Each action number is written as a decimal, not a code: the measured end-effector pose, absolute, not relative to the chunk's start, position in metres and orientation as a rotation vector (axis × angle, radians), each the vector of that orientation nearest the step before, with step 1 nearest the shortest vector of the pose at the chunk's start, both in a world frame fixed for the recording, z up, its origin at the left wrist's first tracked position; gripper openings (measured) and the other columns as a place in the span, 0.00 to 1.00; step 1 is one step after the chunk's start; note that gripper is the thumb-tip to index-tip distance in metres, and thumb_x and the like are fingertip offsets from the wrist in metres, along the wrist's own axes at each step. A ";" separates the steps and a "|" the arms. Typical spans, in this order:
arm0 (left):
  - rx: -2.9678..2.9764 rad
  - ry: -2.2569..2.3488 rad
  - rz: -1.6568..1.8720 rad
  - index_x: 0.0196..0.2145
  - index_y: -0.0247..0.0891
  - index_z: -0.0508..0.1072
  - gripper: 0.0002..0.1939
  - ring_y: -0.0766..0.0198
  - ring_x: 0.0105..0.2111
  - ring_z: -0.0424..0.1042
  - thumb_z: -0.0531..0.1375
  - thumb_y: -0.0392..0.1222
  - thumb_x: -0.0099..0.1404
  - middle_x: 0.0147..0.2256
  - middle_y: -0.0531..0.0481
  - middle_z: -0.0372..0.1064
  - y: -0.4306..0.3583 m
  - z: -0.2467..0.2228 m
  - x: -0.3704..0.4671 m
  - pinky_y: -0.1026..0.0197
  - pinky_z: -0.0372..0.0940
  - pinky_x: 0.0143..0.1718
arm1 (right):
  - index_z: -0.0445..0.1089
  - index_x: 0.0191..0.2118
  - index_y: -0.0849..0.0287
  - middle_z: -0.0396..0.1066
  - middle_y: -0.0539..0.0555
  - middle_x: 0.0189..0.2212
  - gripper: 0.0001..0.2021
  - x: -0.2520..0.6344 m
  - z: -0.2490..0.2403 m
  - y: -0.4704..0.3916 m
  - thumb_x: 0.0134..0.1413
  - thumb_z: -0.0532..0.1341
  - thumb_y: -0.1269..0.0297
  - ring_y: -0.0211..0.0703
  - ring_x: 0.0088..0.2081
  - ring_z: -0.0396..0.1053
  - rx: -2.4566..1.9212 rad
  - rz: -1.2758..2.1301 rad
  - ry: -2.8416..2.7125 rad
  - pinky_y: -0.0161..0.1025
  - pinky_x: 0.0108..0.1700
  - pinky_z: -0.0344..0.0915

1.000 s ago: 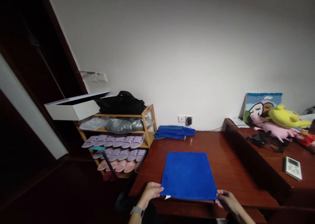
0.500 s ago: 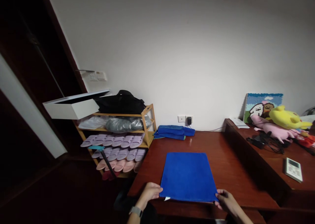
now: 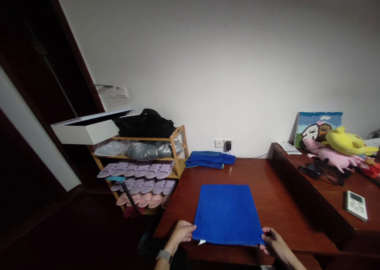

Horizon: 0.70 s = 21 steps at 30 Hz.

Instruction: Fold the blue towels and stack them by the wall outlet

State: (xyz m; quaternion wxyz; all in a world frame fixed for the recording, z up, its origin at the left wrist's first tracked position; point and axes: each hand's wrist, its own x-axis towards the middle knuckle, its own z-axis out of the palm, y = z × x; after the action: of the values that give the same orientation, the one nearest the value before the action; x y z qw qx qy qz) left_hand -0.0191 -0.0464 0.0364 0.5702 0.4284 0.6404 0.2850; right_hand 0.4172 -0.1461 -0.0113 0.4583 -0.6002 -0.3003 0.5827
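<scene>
A blue cloth [image 3: 227,212] lies flat and roughly square on the reddish-brown wooden table [image 3: 276,206], its near edge at the table's front edge. A small white tag [image 3: 202,242] sticks out from that near edge, left of middle. My left hand [image 3: 183,231], with a watch at the wrist, pinches the cloth's near left corner. At the near right corner, my right hand [image 3: 271,240] grips the cloth between thumb and fingers.
Folded blue cloths [image 3: 208,159] lie at the table's back left, below a plugged-in adapter [image 3: 228,145]. A shoe rack [image 3: 178,159] with several slippers stands at left. On the raised ledge at right are plush toys [image 3: 346,143], cables [image 3: 323,173] and a white keypad device [image 3: 356,204].
Almost nothing differs. The cloth's near edge sits very slightly lower in the view, and both hands keep hold of the same corners.
</scene>
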 end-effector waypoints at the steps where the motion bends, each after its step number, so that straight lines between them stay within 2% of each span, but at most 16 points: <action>1: 1.018 1.503 0.671 0.25 0.37 0.75 0.31 0.51 0.32 0.79 0.77 0.62 0.30 0.22 0.49 0.75 -0.047 0.036 -0.020 0.54 0.72 0.36 | 0.62 0.38 0.51 0.72 0.48 0.22 0.33 0.418 -0.012 -0.146 0.26 0.72 0.42 0.41 0.24 0.73 -1.481 1.441 -0.742 0.34 0.27 0.64; 7: 1.050 1.518 0.659 0.25 0.38 0.73 0.31 0.52 0.29 0.78 0.76 0.65 0.33 0.22 0.50 0.74 -0.045 0.036 -0.019 0.54 0.72 0.35 | 0.62 0.40 0.51 0.73 0.49 0.23 0.33 0.418 -0.013 -0.145 0.30 0.71 0.39 0.44 0.25 0.75 -1.527 1.438 -0.717 0.34 0.26 0.65; 11: 1.050 1.528 0.669 0.27 0.39 0.73 0.30 0.54 0.27 0.77 0.75 0.64 0.36 0.23 0.50 0.73 -0.045 0.036 -0.018 0.53 0.72 0.33 | 0.62 0.39 0.52 0.72 0.49 0.19 0.37 0.416 -0.014 -0.144 0.26 0.72 0.34 0.43 0.20 0.72 -1.468 1.376 -0.798 0.33 0.21 0.60; 15: 1.061 1.526 0.725 0.33 0.39 0.74 0.32 0.54 0.28 0.77 0.77 0.59 0.33 0.27 0.50 0.74 -0.045 0.035 -0.019 0.52 0.72 0.34 | 0.62 0.39 0.52 0.72 0.47 0.19 0.37 0.416 -0.011 -0.147 0.25 0.72 0.34 0.42 0.21 0.72 -1.431 1.377 -0.806 0.34 0.23 0.63; 21: 1.108 1.501 0.829 0.34 0.39 0.72 0.36 0.54 0.32 0.78 0.74 0.63 0.33 0.30 0.48 0.75 -0.041 0.034 -0.017 0.55 0.72 0.36 | 0.58 0.40 0.50 0.70 0.44 0.17 0.38 0.412 -0.009 -0.148 0.26 0.72 0.34 0.42 0.20 0.71 -1.428 1.356 -0.832 0.35 0.24 0.63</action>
State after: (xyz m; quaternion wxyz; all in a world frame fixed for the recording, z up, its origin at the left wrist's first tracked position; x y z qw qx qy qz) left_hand -0.0173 -0.0408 0.0344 0.5229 0.4625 0.6268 0.3461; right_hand 0.4123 -0.1484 -0.0089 0.4814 -0.5855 -0.3410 0.5561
